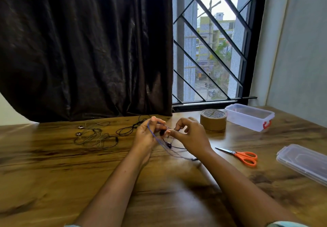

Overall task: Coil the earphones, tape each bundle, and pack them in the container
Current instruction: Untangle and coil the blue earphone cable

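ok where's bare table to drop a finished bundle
Widest bare table is the near left, between the grey earphones and the left forearm. A smaller patch sits between scissors, tape roll and container. Crowded: the far strip around the black earphones, and the middle, where left hand and right hand hold the blue earphones.

A purple-corded earphone (160, 142) hangs looped between the left hand (146, 134) and right hand (191, 136), pinched by both. A grey earphone (95, 136) and a black earphone (126, 130) lie loosely tangled on the bench (53, 165). The brown tape roll (213, 119) lies flat beside the open clear container (247, 116); its lid (304, 161) lies apart.
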Tool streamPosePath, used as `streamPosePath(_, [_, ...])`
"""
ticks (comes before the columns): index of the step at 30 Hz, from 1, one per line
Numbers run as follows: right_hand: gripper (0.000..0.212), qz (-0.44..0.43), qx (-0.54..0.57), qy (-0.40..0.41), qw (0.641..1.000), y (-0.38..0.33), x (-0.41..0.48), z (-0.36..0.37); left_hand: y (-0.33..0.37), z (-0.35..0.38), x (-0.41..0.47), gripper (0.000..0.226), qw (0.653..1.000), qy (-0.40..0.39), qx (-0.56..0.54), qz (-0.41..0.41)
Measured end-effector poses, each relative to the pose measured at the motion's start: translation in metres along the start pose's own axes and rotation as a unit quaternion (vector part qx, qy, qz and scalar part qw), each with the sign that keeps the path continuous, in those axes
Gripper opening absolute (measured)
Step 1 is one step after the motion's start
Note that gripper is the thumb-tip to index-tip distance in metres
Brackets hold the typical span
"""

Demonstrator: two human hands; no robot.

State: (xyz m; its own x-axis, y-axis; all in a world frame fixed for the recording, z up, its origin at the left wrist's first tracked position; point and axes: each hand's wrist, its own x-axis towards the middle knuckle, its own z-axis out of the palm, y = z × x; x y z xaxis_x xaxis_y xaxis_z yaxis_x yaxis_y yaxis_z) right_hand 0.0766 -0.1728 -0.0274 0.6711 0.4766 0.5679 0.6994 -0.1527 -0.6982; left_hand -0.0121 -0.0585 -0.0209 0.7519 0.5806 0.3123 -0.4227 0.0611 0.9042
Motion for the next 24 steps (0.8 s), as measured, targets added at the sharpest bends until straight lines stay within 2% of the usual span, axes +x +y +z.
streamPosePath(3, [0.031, 0.003, -0.024, -0.015, 1.000, 0.001, 0.001, 0.000, 0.004, 0.001, 0.001, 0.036, 0.998, 0.050, -0.024, 0.005])
streamPosePath(5, [0.034, 0.003, 0.005, -0.034, 0.999, 0.002, 0.002, 0.000, 0.008, -0.002, 0.002, 0.035, 0.996, 0.068, -0.063, -0.007])
streamPosePath(10, [0.025, -0.002, 0.129, -0.082, 0.988, -0.001, -0.001, 0.005, 0.008, -0.001, -0.001, 0.031, 0.997, 0.007, -0.065, -0.052])
streamPosePath(14, [0.022, 0.009, 0.178, -0.087, 0.980, -0.003, -0.001, 0.002, 0.007, 0.003, -0.001, 0.030, 0.999, 0.017, -0.027, -0.018])
streamPosePath(16, [0.021, 0.002, 0.151, -0.076, 0.986, -0.005, 0.000, -0.001, 0.005, 0.002, 0.001, 0.029, 0.999, 0.038, -0.020, -0.009])
streamPosePath(21, [0.045, -0.075, 0.016, -0.065, 0.995, -0.006, -0.002, 0.002, 0.004, 0.005, 0.002, 0.031, 0.998, 0.054, -0.020, -0.007])
streamPosePath(24, [0.048, -0.103, -0.061, -0.030, 0.992, -0.005, -0.003, 0.004, 0.005, 0.010, 0.000, 0.033, 0.998, 0.055, -0.015, -0.009])
